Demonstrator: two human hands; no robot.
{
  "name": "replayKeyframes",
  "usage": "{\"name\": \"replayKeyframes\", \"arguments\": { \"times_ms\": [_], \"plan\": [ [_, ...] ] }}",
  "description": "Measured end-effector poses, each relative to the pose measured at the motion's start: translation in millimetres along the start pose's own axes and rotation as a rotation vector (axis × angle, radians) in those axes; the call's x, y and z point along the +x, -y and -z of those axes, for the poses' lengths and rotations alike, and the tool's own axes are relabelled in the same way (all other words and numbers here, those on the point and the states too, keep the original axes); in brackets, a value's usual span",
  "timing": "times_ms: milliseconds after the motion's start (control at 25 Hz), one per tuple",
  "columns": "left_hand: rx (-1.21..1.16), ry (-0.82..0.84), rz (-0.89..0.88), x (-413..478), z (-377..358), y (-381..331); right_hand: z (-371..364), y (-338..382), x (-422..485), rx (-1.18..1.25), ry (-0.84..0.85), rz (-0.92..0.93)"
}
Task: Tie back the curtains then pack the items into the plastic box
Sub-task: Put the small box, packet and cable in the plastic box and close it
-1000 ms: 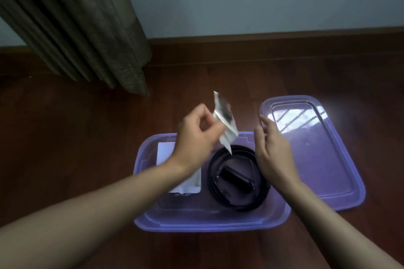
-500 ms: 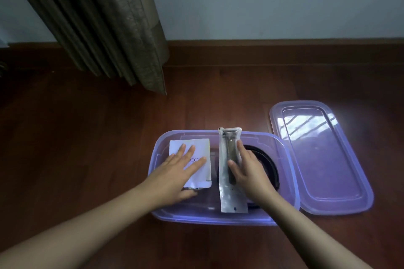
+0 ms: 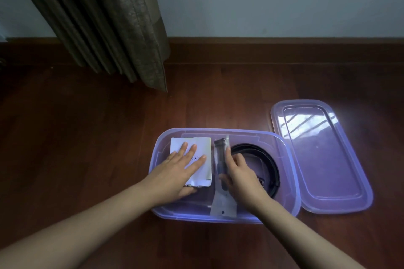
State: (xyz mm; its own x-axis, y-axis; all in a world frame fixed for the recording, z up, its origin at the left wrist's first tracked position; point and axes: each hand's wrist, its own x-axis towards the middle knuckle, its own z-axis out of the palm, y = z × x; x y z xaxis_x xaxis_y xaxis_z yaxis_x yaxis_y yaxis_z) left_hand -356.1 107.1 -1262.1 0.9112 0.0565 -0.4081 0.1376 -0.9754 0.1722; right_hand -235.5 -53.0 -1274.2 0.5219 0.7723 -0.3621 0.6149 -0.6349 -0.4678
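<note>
A translucent purple plastic box (image 3: 218,131) stands open on the wooden floor. Inside at the left lies a white packet (image 3: 204,173), and my left hand (image 3: 177,172) presses flat on it with straight fingers. A long clear packet (image 3: 223,205) holding a dark item lies along the middle of the box. My right hand (image 3: 240,177) holds it, thumb on one side and curled fingers on the other. A coiled black belt (image 3: 271,166) lies at the right of the box, partly hidden under my right hand.
The box's purple lid (image 3: 323,159) lies flat on the floor, touching the box's right side. A brown curtain (image 3: 109,24) hangs at the upper left, its hem near the floor. A pale wall with a dark skirting board (image 3: 284,50) runs behind.
One second ago my left hand held the clear packet above the box. It now lies inside under my right hand, and my left hand has dropped flat onto the white packet.
</note>
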Motion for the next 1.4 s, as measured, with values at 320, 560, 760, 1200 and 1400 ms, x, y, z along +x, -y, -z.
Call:
{"name": "replayKeyframes", "arguments": {
  "times_ms": [320, 560, 760, 1200, 1400],
  "plan": [
    [0.179, -0.088, 0.002, -1.9, -18.7, 11.1, -3.3, -12.7, 10.1, -0.469, 0.133, -0.015],
    [0.113, -0.11, 0.006, -0.4, -16.6, 8.0, 4.4, -15.9, 5.5, -0.344, 0.023, 0.008],
    [0.118, -0.098, 0.013, 1.9, -21.0, 7.0, 16.8, -23.9, -6.8, -0.106, -0.122, -0.362],
    [0.08, -0.12, -0.02, -1.0, -23.1, 8.3, 22.3, -37.9, -8.1, 0.05, -0.277, -0.274],
    [0.054, -0.182, -0.026, -3.6, -10.0, 8.4, 75.0, -83.6, -14.0, 0.142, -0.844, -0.176]
  ]
}}
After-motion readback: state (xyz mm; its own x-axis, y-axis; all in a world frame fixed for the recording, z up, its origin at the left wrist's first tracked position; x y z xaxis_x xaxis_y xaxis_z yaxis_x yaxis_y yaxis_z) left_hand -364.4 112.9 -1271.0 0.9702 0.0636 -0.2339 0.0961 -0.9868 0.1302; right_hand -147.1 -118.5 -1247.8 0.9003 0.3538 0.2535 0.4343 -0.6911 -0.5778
